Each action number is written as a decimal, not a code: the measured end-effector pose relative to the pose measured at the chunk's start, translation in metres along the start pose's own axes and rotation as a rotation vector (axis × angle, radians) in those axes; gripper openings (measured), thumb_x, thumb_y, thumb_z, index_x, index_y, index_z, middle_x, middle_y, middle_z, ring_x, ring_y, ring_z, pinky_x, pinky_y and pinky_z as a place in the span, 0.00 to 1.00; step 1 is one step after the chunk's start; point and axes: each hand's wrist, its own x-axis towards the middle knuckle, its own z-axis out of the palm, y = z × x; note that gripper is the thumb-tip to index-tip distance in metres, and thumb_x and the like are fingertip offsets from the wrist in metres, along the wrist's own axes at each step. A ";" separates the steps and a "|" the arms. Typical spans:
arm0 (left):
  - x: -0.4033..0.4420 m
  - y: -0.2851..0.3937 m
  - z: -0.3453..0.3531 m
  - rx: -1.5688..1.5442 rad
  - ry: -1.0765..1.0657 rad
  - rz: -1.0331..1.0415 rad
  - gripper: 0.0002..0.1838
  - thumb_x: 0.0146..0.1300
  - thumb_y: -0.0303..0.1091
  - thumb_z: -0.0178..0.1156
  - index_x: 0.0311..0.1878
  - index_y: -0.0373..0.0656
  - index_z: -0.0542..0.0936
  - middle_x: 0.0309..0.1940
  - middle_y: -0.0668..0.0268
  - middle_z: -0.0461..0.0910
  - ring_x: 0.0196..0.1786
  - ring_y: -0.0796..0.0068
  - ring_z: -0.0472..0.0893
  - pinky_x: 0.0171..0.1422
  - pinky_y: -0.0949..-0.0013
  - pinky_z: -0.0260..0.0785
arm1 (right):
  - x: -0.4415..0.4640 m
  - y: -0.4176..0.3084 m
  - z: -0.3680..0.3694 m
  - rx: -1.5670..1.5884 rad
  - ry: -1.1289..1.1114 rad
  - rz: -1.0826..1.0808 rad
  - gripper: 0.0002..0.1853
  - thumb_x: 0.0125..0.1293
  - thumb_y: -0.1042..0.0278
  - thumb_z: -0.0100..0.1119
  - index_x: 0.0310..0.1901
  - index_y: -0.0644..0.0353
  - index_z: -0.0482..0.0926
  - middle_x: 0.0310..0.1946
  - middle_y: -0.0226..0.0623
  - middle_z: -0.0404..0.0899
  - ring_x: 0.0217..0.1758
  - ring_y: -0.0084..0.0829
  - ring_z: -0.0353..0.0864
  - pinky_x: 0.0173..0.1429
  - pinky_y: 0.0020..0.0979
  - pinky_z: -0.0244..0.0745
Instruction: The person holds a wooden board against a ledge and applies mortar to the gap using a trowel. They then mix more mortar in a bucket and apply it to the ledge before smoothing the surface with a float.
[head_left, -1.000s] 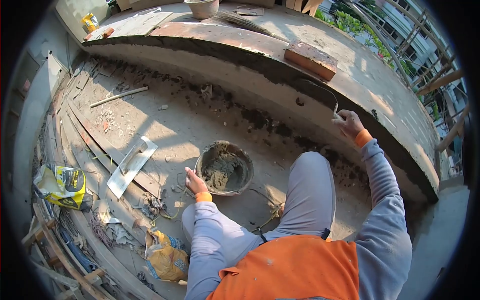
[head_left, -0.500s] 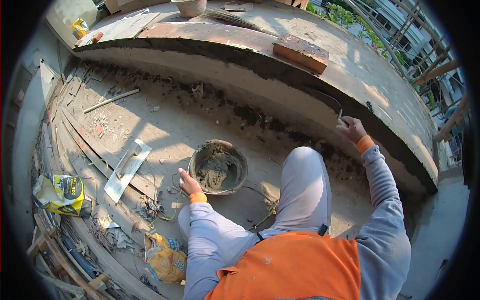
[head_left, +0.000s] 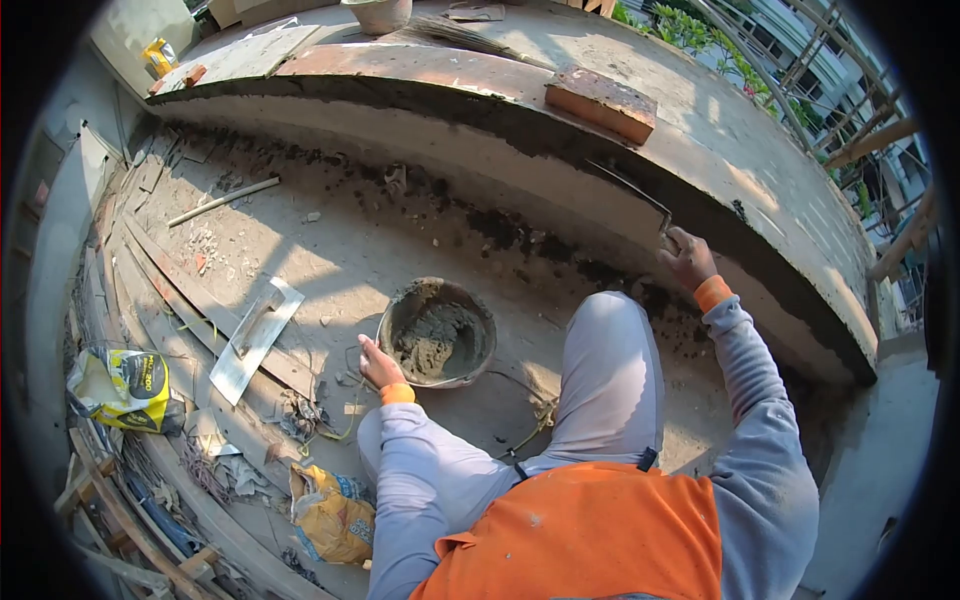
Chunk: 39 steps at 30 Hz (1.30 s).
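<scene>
My right hand [head_left: 690, 259] is closed round the handle of a trowel [head_left: 632, 186], whose thin blade is seen nearly edge-on against the dark wet mortar band [head_left: 700, 207] under the ledge's lip. At the left side of a round bucket [head_left: 486, 310], my left hand [head_left: 380, 364] grips the rim. Grey wet mortar [head_left: 432, 338] lies inside the bucket, heaped toward one side. Left of it, a flat plastering float [head_left: 257, 338] rests across wooden planks, its handle facing up.
A red brick [head_left: 602, 103] sits on the ledge [head_left: 440, 78] above the mortar band. Behind it are a broom [head_left: 475, 42] and another bucket [head_left: 381, 14]. Yellow bags [head_left: 140, 388] and scrap wood [head_left: 130, 500] lie at left. A stick [head_left: 223, 201] lies on the floor.
My right hand has moved the trowel left and slightly up along the mortar band, and more of the blade shows. My left hand stays at the bucket.
</scene>
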 end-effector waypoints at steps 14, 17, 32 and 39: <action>-0.009 0.008 -0.001 0.082 0.038 0.077 0.38 0.68 0.59 0.48 0.51 0.22 0.75 0.45 0.46 0.80 0.48 0.61 0.78 0.56 0.66 0.67 | 0.015 -0.030 0.063 0.037 0.147 0.099 0.15 0.54 0.59 0.60 0.40 0.58 0.76 0.37 0.45 0.79 0.43 0.49 0.78 0.45 0.42 0.74; -0.008 0.005 -0.005 0.096 0.020 0.050 0.38 0.68 0.59 0.49 0.52 0.22 0.75 0.46 0.46 0.80 0.48 0.61 0.78 0.57 0.67 0.67 | 0.039 -0.031 0.086 -0.004 0.046 0.091 0.17 0.55 0.56 0.59 0.41 0.58 0.76 0.38 0.45 0.80 0.43 0.50 0.78 0.47 0.43 0.74; -0.011 0.015 -0.003 0.069 0.012 0.021 0.37 0.67 0.57 0.51 0.56 0.22 0.72 0.49 0.47 0.78 0.49 0.63 0.77 0.56 0.68 0.67 | -0.013 -0.016 0.036 -0.048 0.343 0.128 0.14 0.55 0.61 0.62 0.42 0.56 0.77 0.37 0.42 0.79 0.40 0.47 0.80 0.42 0.40 0.75; -0.009 0.012 -0.001 0.123 0.033 0.047 0.35 0.68 0.58 0.50 0.45 0.24 0.78 0.39 0.50 0.81 0.41 0.64 0.79 0.49 0.67 0.69 | 0.022 -0.073 0.038 -0.262 0.134 -0.036 0.16 0.54 0.56 0.65 0.42 0.52 0.76 0.36 0.36 0.77 0.39 0.43 0.80 0.40 0.40 0.75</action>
